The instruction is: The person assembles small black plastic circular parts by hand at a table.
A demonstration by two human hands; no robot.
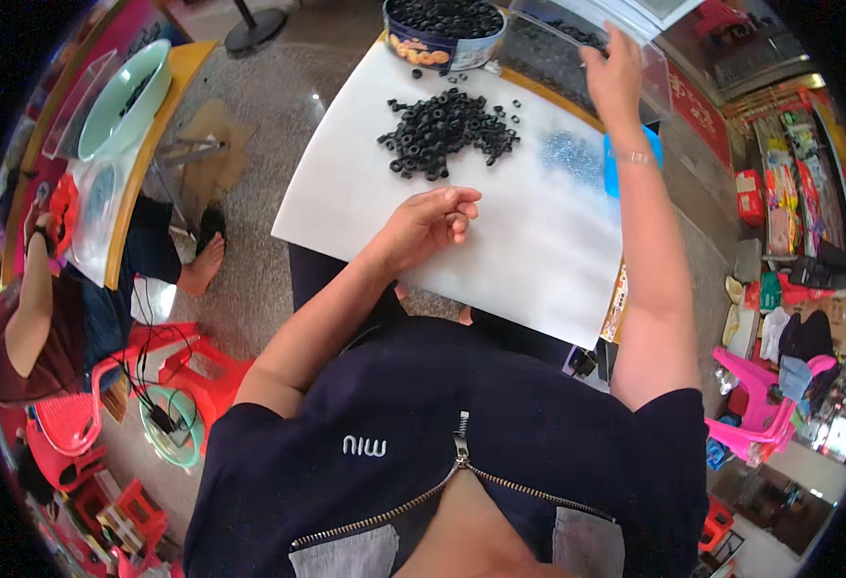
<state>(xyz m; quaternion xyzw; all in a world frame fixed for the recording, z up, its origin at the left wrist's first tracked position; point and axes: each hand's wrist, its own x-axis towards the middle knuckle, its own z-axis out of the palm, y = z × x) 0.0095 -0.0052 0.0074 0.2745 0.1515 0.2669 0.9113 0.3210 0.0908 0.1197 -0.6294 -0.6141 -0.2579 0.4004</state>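
Observation:
My left hand point(432, 223) is over the white tabletop point(529, 260), just in front of a loose pile of small black rings point(442, 130). Its fingers are curled in, and whatever they might hold is too small or hidden to make out. Far out to the right, my right hand point(617, 77) reaches over a clear plastic bin point(548, 58) with black pieces in it. Thumb and fingers there are apart, with nothing visible between them. A scatter of tiny silvery pieces point(575, 157) lies left of my right forearm. Beneath that forearm a blue tray point(612, 169) partly shows.
A round tin point(447, 50) heaped with black rings stands at the table's far edge. On the left, another person's arm point(33, 308) is at a second table with a pale green basin point(124, 101). Red stools point(201, 371) and a pink chair point(760, 405) flank me.

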